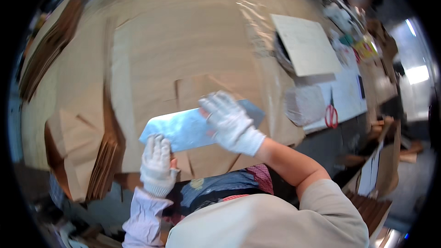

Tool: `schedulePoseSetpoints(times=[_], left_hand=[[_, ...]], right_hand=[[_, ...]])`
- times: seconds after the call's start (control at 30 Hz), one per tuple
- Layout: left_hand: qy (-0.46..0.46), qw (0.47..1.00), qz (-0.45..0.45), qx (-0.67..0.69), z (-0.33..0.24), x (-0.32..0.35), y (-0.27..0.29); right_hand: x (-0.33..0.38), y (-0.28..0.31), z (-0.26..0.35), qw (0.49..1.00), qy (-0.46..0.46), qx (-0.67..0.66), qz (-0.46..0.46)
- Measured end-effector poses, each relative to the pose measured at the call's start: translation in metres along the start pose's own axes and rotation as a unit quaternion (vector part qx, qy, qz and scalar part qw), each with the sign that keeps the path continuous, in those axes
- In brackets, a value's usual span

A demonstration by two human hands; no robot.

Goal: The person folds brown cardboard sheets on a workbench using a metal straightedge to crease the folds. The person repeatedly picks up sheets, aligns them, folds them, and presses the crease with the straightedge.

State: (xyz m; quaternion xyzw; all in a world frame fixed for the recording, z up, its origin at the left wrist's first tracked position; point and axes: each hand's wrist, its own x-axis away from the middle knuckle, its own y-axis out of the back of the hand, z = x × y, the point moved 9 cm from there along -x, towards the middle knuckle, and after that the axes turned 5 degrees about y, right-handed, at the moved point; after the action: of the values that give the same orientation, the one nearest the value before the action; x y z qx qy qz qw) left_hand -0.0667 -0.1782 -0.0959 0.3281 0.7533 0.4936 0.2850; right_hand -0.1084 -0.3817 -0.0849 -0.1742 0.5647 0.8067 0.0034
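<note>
A long, shiny bluish sheet with cut-off corners lies across a folded brown paper bag at the table's near edge. My right hand, in a white knitted glove, rests on the right part of the sheet with its fingers stretched out. At the sheet's lower left edge, my left hand lies on the paper with fingers extended and the thumb apart; it wears the same kind of glove. Neither hand grips anything. Part of the bag is hidden under the sheet and my hands.
Stacked brown paper bags stand at the left, with another stack farther back. Brown paper covers the table. To the right are red-handled scissors, a pale board and a clear plastic piece. Another person is at the far right.
</note>
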Motion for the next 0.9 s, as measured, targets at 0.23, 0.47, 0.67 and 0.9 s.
schedulePoseSetpoints(times=[0.23, 0.47, 0.67, 0.9], left_hand=[[-0.014, 0.993, 0.075, -0.091, -0.019, -0.002, 0.001], [-0.031, 0.991, 0.121, -0.039, -0.024, -0.024, 0.023], [-0.119, 0.993, 0.024, -0.014, -0.035, -0.031, 0.036], [-0.077, 0.991, -0.049, 0.101, 0.005, -0.032, 0.01]], right_hand=[[0.017, -0.001, -0.004, 0.997, -0.073, 0.002, -0.001], [0.014, -0.006, -0.01, 0.997, -0.08, 0.002, 0.011], [0.046, 0.022, -0.019, 0.991, 0.03, -0.127, -0.032], [0.083, 0.014, -0.036, 0.987, -0.121, -0.089, -0.052]])
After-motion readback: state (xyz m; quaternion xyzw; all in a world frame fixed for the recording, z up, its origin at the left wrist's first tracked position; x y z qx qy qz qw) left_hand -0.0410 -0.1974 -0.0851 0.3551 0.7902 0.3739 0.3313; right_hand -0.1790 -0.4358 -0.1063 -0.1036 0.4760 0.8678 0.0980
